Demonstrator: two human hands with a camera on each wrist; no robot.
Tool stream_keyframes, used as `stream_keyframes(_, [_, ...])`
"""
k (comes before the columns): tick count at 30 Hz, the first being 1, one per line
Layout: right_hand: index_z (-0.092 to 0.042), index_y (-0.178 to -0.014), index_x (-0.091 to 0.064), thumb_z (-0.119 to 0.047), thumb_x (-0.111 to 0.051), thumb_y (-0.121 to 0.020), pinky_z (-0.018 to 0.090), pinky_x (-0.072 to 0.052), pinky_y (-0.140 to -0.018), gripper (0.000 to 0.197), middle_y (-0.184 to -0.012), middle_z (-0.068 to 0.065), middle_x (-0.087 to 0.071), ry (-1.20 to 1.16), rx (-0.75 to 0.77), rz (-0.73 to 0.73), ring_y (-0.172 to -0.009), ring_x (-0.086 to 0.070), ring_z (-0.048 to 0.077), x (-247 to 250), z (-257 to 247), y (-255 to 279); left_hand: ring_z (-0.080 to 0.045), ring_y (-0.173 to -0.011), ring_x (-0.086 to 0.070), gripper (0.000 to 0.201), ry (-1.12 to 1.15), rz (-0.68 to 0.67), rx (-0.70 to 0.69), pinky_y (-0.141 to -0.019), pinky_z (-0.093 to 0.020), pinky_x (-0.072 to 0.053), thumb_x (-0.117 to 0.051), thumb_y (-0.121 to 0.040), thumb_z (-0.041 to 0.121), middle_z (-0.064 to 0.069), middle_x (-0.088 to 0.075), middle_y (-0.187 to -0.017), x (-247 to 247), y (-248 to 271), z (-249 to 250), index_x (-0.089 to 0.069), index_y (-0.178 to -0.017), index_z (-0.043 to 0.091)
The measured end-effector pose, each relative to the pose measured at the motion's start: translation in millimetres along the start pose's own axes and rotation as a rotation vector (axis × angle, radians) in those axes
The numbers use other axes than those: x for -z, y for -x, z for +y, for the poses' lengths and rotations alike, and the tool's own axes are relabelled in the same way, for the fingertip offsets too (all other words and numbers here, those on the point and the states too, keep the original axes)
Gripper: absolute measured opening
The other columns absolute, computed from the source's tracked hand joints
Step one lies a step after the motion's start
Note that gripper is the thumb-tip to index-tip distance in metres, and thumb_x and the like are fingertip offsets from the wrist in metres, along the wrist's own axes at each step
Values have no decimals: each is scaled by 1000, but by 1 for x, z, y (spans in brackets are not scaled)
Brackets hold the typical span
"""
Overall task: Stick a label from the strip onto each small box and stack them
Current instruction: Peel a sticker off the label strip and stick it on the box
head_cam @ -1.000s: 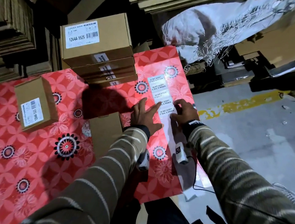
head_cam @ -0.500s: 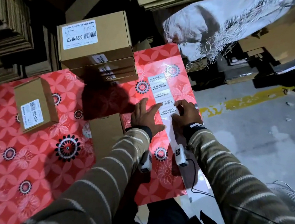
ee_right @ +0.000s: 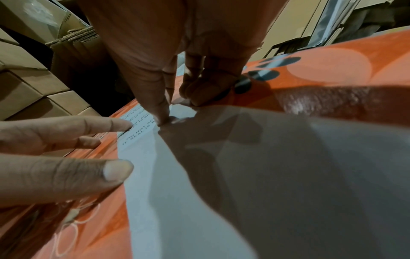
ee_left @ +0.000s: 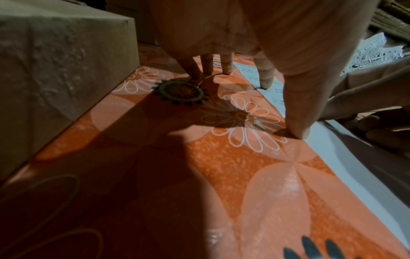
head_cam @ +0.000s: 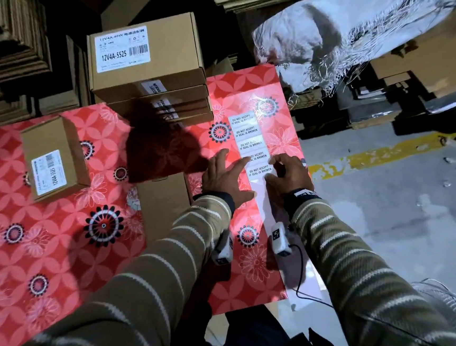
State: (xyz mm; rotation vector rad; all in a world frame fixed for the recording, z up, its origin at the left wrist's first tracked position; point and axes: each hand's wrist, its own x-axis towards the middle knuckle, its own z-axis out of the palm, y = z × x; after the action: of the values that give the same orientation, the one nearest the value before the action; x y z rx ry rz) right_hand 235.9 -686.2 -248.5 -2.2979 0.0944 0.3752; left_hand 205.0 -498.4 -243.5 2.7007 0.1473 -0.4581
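A white label strip (head_cam: 248, 136) lies on the red flowered table cover (head_cam: 50, 240), its labels reading "DO NOT ACCEPT IF SEAL IS BROKEN". My left hand (head_cam: 228, 173) lies flat with straight fingers, its forefinger pressing the strip (ee_left: 272, 82) down. My right hand (head_cam: 272, 169) has curled fingers; thumb and forefinger pinch the right edge of the nearest label (head_cam: 260, 170). In the right wrist view the thumb (ee_right: 160, 112) sits on that label's slightly lifted corner. A small labelled box (head_cam: 54, 157) stands at the left. Another box (head_cam: 161, 197) lies beside my left forearm.
A stack of several brown boxes (head_cam: 148, 63) stands at the back, behind the strip. Cardboard piles (head_cam: 13, 30) and a silvery sheet (head_cam: 343, 36) fill the far side. The table edge (head_cam: 302, 162) runs just right of the strip, with concrete floor (head_cam: 383, 214) beyond.
Both hands stay on the strip at the same label. The right thumb and forefinger have closed a little on the label's right edge; the boxes have not moved.
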Motion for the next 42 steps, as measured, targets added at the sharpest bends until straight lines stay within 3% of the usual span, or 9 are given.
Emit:
stream_keyframes(7, [-28,-118,-58,-24,-73,-78,25,-33,-75,43,-98,-3,-48,32,20,4,-88,-45,13,-3,5,-1,-26,-146,-9,89,-8,12,-5,-113,-47,-29,-78,-60,57,3,-8,-159,1,0,-1,-38,-139,53])
stream_keyframes(14, [-26,-106,-60,-23,-72,-78,27,-39,-75,31,-101,0,-53,33,27,-2,-85,-47,11,-6,6,-2,-25,-144,-10,88,0,11,-4,-113,-46,-30,-78,-61,57,4,-9,-158,3,0,1,-38,-139,53])
stream_keyframes(18, [-36,-108,-55,-23,-66,-78,31,-43,-76,35,-103,-1,-48,96,21,-31,-87,-48,15,-6,4,-4,-25,-144,-11,88,-7,15,-15,-112,-46,-31,-79,-61,58,3,-10,-158,4,1,0,-39,-139,52])
stream_keyframes(25, [-39,-108,-62,-25,-68,-76,38,-51,-84,36,-96,-2,-44,124,195,-101,-90,-57,24,-22,-14,-13,-25,-142,-15,94,-38,13,-6,-106,-43,-35,-79,-56,59,3,-13,-156,5,-3,-2,-36,-139,51])
stream_keyframes(30, [-37,-113,-62,-27,-69,-75,40,-48,-84,40,-100,0,-45,259,214,-164,-101,-52,27,-27,-22,-15,-26,-141,-18,95,-45,35,0,-105,-42,-34,-79,-53,59,4,-15,-155,5,-3,-2,-38,-138,52])
stream_keyframes(37, [-34,-109,-60,-30,-68,-75,38,-49,-80,35,-105,1,-49,317,233,-177,-102,-53,27,-25,-25,-13,-27,-140,-19,96,-48,37,6,-102,-43,-36,-77,-49,62,6,-17,-154,4,-3,-1,-36,-136,55])
stream_keyframes(40, [-26,-119,-57,-31,-67,-76,40,-50,-77,45,-110,5,-51,384,305,-166,-99,-55,31,-25,-21,-11,-28,-141,-18,97,-47,34,3,-103,-44,-36,-76,-49,60,5,-16,-155,5,-3,-2,-35,-137,56])
stream_keyframes(42, [-19,-116,-58,-30,-66,-77,39,-49,-74,41,-109,8,-52,423,370,-154,-95,-55,33,-24,-17,-8,-28,-142,-17,97,-45,36,0,-103,-45,-36,-75,-49,60,5,-17,-155,4,-3,-2,-35,-136,56])
